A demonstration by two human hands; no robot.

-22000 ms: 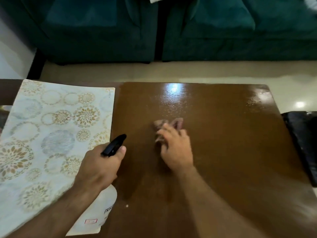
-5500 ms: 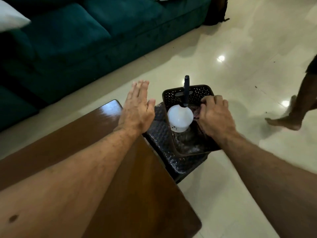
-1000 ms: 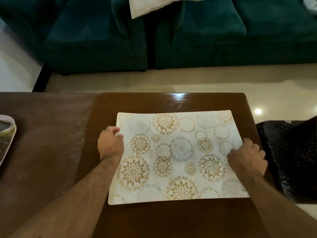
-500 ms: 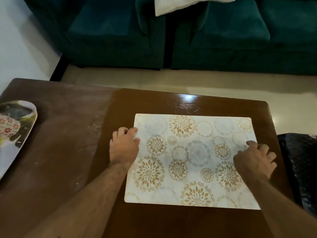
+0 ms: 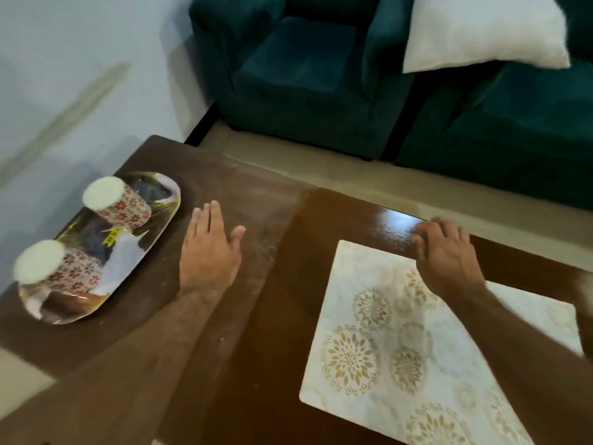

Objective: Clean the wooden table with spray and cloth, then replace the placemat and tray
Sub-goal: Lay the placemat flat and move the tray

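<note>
The patterned placemat (image 5: 401, 358) lies flat on the glossy wooden table (image 5: 321, 226) at the right. An oval printed tray (image 5: 128, 261) with two upside-down floral cups (image 5: 120, 203) (image 5: 61, 271) sits on the duller table (image 5: 244, 194) at the left. My left hand (image 5: 208, 252) hovers flat with straight fingers between tray and placemat, holding nothing. My right hand (image 5: 446, 252) hangs over the placemat's far edge, fingers loosely bent and empty. Spray bottle and cloth are out of view.
A dark green sofa (image 5: 321, 78) with a white cushion (image 5: 484, 30) stands beyond the tables. A pale wall (image 5: 64, 75) is at the left. A strip of light floor (image 5: 385, 178) runs between sofa and tables.
Both hands have let go of the placemat. My left hand moved left toward the tray, and my view swung left, bringing the tray and cups fully into sight.
</note>
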